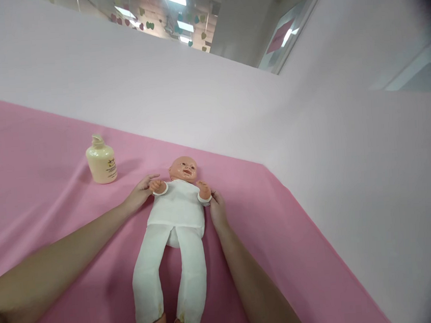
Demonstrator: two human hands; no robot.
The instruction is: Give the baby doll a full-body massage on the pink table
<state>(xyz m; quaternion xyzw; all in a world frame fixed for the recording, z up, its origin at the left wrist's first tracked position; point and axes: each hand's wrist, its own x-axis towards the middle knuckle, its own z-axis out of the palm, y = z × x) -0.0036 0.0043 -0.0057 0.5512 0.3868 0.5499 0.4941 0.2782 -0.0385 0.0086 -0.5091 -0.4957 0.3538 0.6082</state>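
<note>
At about ten o'clock from the doll stands a cream pump bottle (101, 164), upright on the pink sheet (34, 159) that covers the worktop, well apart from both arms. Its pump head sits just beyond the left forearm's line, so a wide sweep of that arm could likely knock it over.

The left hand (139, 192) lies at the doll's raised fist, at nine o'clock of the chest; its fingers (150, 178) are loosely open, touching or nearly touching the fist rather than clasping it. With so slack a contact the little arm could slip free if pulled.

The baby doll (178, 208) lies on its back in the middle of the sheet, head toward twelve o'clock, in a white top and long white trousers, legs running down to six o'clock.

The right hand (217, 209) is at three o'clock of the chest, against the doll's other cuff; whether its fingers pinch the cuff or merely rest there I cannot tell. An uneven tug from one side might twist the light doll askew or ruck the sheet beneath it.
</note>
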